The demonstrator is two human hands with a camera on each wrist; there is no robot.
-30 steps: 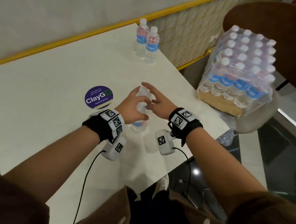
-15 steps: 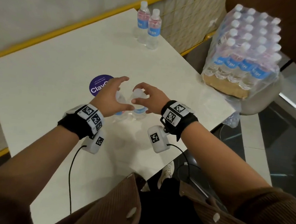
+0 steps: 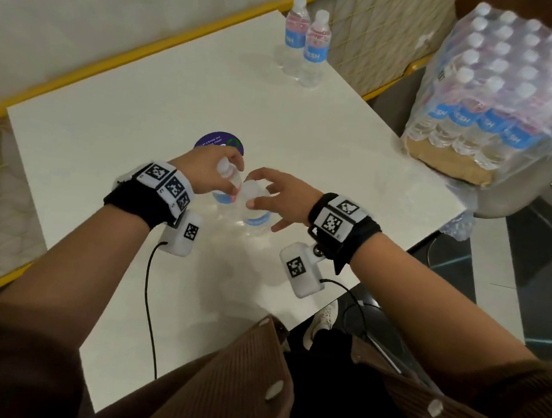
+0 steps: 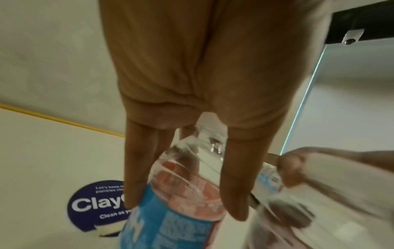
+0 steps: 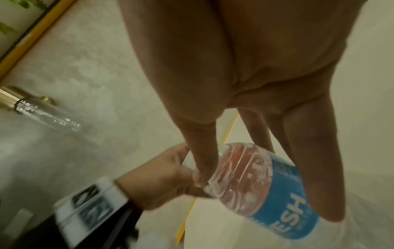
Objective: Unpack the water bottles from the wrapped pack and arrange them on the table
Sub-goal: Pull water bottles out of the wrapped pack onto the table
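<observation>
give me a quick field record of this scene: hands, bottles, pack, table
left hand: left hand grips a clear plastic water bottle with blue label near its top
right hand: right hand holds a second clear blue-label bottle by its upper part
placed bottles: two upright clear bottles at the far table corner, side by side
pack: plastic-wrapped pack of water bottles on a seat beside the table
table: white square table with a round purple sticker
</observation>
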